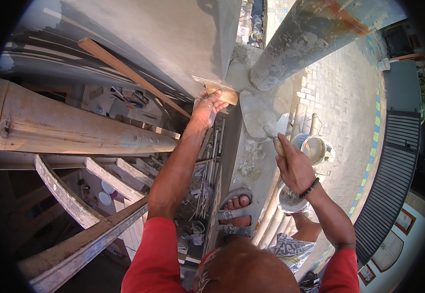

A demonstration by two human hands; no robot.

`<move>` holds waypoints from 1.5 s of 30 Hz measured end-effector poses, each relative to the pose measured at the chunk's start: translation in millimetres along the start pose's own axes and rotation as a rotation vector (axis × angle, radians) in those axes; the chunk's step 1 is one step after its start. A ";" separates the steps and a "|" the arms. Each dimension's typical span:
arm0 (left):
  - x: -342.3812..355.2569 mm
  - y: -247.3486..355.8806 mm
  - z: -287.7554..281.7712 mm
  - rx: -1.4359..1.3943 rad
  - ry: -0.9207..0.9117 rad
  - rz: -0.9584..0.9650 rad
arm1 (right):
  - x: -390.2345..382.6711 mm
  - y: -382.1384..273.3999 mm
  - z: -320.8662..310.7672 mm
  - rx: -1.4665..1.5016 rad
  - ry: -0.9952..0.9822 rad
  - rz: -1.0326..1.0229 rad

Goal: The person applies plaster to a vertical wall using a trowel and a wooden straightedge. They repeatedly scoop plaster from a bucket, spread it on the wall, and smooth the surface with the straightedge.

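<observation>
My left hand [207, 107] pinches a flat tan board-like float [229, 95] with a thin pale edge, held against the lower corner of the smooth grey wall [188, 44]. My right hand [295, 168] is wrapped round the wooden handle of a pointed trowel [261, 123]. Its blade rests low over the grey ledge, beside the foot of a round grey column [295, 46], and looks coated with wet cement. Between the column and the float lies smooth grey cement [239, 73]. Part of the trowel handle is hidden by my fingers.
Two buckets, one with greyish contents [314, 149] and one below my right wrist [289, 199], stand beside bamboo poles [271, 219]. A sandalled foot [237, 210] is on the narrow ledge. Left are a thick bamboo pole [75, 122], a timber batten [129, 73] and a deep drop with debris.
</observation>
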State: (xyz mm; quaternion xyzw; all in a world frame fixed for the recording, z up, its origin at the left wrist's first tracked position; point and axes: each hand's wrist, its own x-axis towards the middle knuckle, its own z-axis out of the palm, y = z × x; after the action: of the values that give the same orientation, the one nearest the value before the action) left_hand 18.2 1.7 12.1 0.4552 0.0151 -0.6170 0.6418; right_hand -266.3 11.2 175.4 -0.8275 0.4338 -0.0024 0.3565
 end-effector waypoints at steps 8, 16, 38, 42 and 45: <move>-1.2 -1.6 3.0 -0.007 0.029 0.015 | 17.2 4.5 5.9 -0.067 0.031 0.022; 0.1 -1.1 1.9 0.002 0.014 0.011 | -12.7 16.8 -9.6 -0.049 -0.023 0.158; -3.4 -0.1 6.6 -0.002 0.011 0.012 | -13.2 8.8 -11.8 -0.102 -0.102 0.082; -6.0 2.4 1.8 0.007 0.047 0.013 | -31.3 8.4 -13.4 -0.057 -0.131 0.059; -1.5 -0.8 4.3 -0.002 0.062 0.005 | -27.8 0.0 -2.2 0.041 -0.023 0.016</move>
State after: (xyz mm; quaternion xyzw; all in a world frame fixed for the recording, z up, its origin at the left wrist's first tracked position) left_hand 14.9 0.3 15.0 0.4735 0.0340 -0.6010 0.6430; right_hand -284.3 29.9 185.6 -0.8165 0.4361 0.0008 0.3784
